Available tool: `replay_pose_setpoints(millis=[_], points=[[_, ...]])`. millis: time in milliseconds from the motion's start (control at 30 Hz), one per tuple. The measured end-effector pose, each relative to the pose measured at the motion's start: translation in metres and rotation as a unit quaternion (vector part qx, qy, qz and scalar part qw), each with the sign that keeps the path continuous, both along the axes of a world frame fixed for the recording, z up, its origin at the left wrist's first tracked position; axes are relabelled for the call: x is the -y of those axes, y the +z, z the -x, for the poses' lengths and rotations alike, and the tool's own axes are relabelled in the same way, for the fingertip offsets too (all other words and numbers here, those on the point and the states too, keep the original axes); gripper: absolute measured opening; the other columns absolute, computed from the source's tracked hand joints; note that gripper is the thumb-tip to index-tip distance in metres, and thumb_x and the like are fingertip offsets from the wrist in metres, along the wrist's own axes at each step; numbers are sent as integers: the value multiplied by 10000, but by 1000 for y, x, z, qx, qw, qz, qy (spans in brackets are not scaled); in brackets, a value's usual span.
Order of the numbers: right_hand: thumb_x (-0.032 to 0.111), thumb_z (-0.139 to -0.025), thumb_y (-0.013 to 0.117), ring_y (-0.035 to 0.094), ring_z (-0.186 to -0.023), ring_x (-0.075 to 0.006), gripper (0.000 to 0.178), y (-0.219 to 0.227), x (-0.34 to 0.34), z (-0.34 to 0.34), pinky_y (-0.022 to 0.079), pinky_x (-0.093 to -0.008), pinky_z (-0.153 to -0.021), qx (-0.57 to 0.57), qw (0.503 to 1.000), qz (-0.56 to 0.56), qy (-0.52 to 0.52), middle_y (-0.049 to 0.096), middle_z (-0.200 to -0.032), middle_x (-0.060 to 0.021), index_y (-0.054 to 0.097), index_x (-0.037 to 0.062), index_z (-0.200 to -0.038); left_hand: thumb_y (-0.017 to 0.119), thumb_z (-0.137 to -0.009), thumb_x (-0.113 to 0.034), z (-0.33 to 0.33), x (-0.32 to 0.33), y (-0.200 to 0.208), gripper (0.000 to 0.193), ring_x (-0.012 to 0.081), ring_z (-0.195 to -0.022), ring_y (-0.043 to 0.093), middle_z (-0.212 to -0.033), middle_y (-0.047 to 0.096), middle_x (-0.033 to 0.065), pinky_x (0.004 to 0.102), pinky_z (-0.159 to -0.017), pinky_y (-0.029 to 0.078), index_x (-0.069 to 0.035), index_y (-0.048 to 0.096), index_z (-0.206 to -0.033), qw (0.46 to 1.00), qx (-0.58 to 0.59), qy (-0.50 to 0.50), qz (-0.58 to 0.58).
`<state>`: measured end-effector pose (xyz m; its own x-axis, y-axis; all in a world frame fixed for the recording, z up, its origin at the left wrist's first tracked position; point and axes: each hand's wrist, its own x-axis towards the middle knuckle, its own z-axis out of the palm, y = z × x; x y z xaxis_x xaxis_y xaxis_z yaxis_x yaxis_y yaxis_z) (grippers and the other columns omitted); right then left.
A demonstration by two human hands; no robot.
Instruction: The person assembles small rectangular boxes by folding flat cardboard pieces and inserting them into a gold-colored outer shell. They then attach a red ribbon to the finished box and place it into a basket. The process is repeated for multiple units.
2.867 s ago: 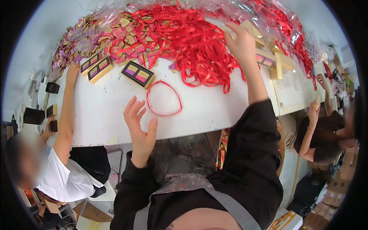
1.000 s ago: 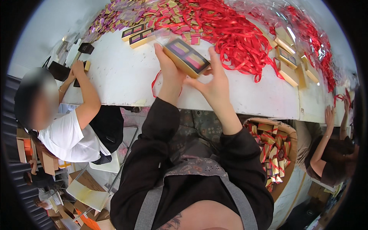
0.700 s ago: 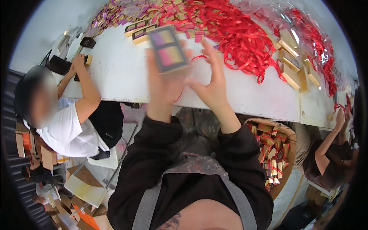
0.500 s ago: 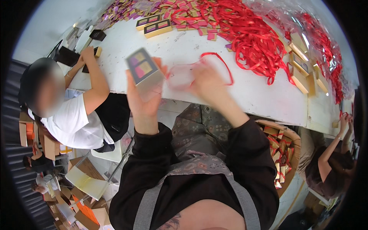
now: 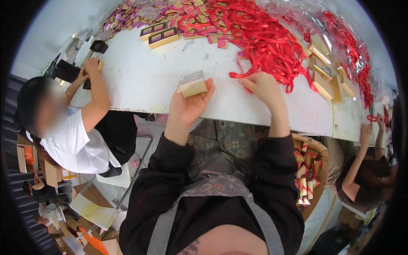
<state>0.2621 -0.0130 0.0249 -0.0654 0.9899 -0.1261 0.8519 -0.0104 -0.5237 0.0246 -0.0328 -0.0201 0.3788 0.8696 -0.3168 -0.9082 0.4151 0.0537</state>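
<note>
A small gold box (image 5: 194, 89) with a see-through top rests in the palm of my left hand (image 5: 187, 108), just above the table's front edge. Thumb and fingers curl round its sides. To the right, my right hand (image 5: 267, 90) pinches a loose red ribbon (image 5: 236, 75) between thumb and forefinger; the ribbon lies at the near edge of a big tangled heap of red ribbons (image 5: 272, 51). The other fingers of that hand are folded under and partly hidden.
Two gold boxes (image 5: 164, 38) stand at the back, before a heap of small pink, purple and gold squares (image 5: 187, 17). More gold boxes (image 5: 322, 85) lie at right. A round carton (image 5: 325, 170) of ribboned boxes stands below. Co-workers sit at left and right.
My left hand has moved right and turned the box, so its gold side now faces me. My right hand has swung away from the box to the ribbon heap.
</note>
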Motion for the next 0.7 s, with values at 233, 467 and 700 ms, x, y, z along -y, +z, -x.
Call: replay_pose_setpoints(millis=[233, 467, 700], points=[[143, -732, 716, 554, -1082, -352, 272, 8, 2, 11, 439, -378, -916, -34, 925, -367, 95, 620, -1096, -183, 621, 42, -966, 332, -990, -312, -10, -4, 8, 427, 385, -1116, 514, -1119, 574, 200, 471, -1018, 391, 48, 529, -1110, 999, 46, -9, 11], [89, -637, 775, 573, -938, -298, 355, -12, 40, 47, 459, -396, -790, -267, 855, -363, 256, 608, -1095, -112, 533, 79, -897, 309, -951, -530, -20, 37, 32, 580, 277, -1027, 586, -1045, 615, 149, 367, -839, 476, -26, 531, -1134, 952, -228, -183, -91], [131, -830, 670, 552, -770, -160, 353, 8, 85, 60, 461, -266, -652, -423, 862, -255, 109, 582, -987, -89, 525, 38, -1138, 688, -830, -192, -12, 78, 47, 571, 212, -973, 539, -1181, 481, 128, 322, -814, 459, -9, 377, -1272, 648, -636, 81, -411]])
